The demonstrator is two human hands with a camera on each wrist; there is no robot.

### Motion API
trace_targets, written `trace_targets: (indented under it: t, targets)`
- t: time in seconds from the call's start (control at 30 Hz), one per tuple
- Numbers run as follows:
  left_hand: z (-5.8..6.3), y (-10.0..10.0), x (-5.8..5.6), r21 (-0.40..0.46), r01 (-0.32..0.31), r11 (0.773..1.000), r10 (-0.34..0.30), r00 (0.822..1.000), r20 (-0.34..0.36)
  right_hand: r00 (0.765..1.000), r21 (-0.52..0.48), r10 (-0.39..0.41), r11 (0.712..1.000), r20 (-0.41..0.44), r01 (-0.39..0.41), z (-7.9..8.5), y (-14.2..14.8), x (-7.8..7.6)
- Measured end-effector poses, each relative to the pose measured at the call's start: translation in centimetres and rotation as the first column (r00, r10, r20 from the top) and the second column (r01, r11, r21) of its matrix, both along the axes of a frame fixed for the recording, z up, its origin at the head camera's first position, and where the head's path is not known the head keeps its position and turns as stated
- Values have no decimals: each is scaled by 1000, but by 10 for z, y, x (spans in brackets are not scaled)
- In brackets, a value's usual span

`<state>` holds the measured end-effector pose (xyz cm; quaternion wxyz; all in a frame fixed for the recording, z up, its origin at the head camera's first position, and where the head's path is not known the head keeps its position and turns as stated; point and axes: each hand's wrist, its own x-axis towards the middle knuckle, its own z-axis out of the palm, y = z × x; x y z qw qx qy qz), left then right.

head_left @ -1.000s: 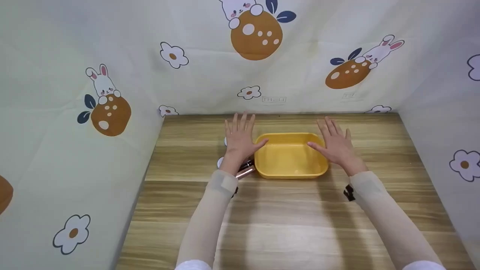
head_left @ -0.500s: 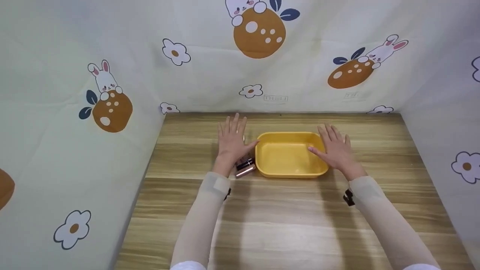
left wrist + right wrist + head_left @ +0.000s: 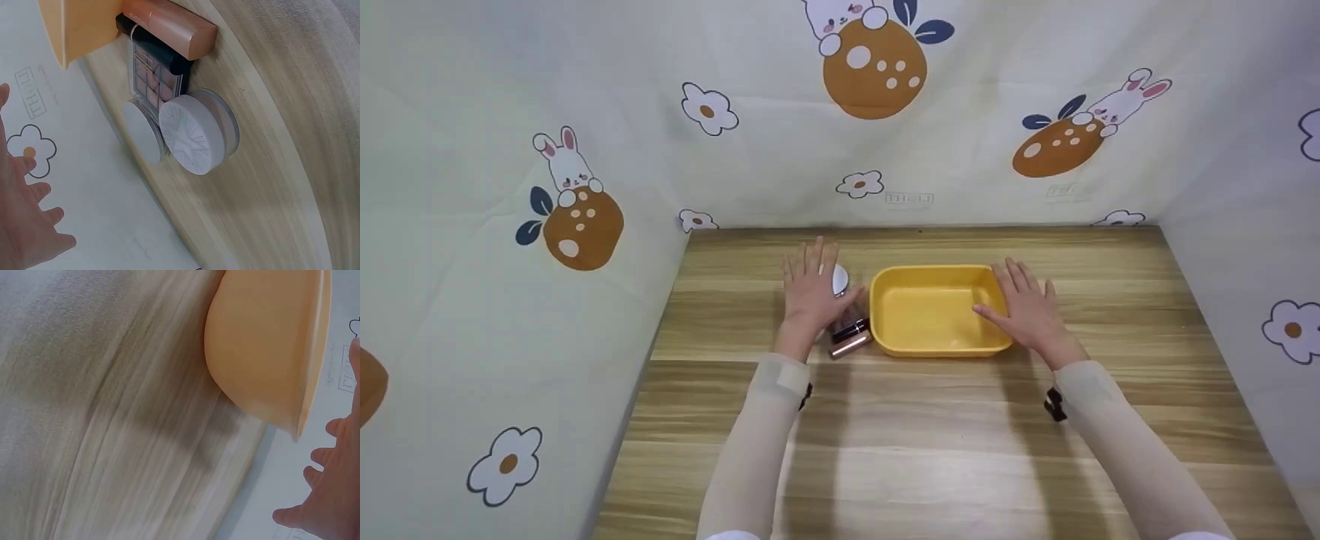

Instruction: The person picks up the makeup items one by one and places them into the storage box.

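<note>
My left hand [image 3: 810, 292], fingers spread and straight, hovers over a group of cosmetics left of a yellow plastic tub [image 3: 941, 349]. In the left wrist view these are a rose-coloured tube [image 3: 177, 28], a black tube [image 3: 154, 48], an eyeshadow palette [image 3: 151, 81], a flat round compact [image 3: 143, 132] and a round powder jar [image 3: 194, 135] with a white ridged lid. That hand holds nothing. At the tub's right side is my right hand [image 3: 1031, 311], fingers straight, thumb reaching over the rim. Whether it touches the tub I cannot tell; the right wrist view shows a gap.
The wooden tabletop [image 3: 930, 450] stretches in front of the tub. Patterned cloth walls [image 3: 780, 150] with rabbits and flowers enclose its back, left and right sides.
My left hand has moved left and slightly toward me, off the tub's rim, so more of the cosmetics shows. My right hand has come slightly nearer to me. The tub stays put.
</note>
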<state>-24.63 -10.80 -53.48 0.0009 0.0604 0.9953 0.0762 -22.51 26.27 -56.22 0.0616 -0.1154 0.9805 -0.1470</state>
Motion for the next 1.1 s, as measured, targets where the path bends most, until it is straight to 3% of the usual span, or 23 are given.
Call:
trace_targets:
  t: [0.5,0.7,1.1]
  targets:
    - [-6,-4,5,30,-14,999,14,1000,0,1000,3,-6,1000,10,6,-13,2,5]
    - [-10,-8,6,42,-29,999,27,999,31,999,-3,-7,1000,39,7,-18,0,5]
    - [-15,-11,6,16,-36,999,35,998,54,999,-7,-10,1000,38,10,-25,-1,7]
